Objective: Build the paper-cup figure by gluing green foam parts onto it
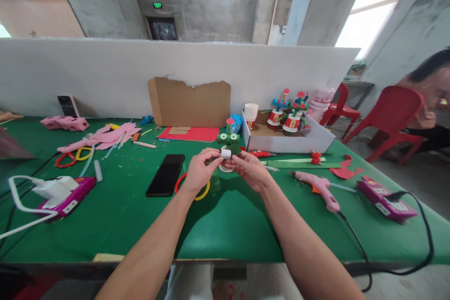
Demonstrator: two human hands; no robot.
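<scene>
My left hand (202, 168) pinches a small white block (225, 153) between thumb and fingertips. From the other side, the curled fingertips of my right hand (252, 171) meet at the same block. Just behind it stands a green figure (225, 138) with two round white eyes and a red disc on a spring on top. My fingers and the block partly hide the figure's lower part. Under my left wrist lie scissors (203, 193) with red and yellow handles, beside a black phone (166, 176).
On the right are a pink glue gun (319, 187) and a purple power strip (385, 199). A white box (290, 144) holds cups and finished figures. Pink scraps (117, 135) and another power strip (68, 199) lie left. A person sits beyond a red chair (393, 112).
</scene>
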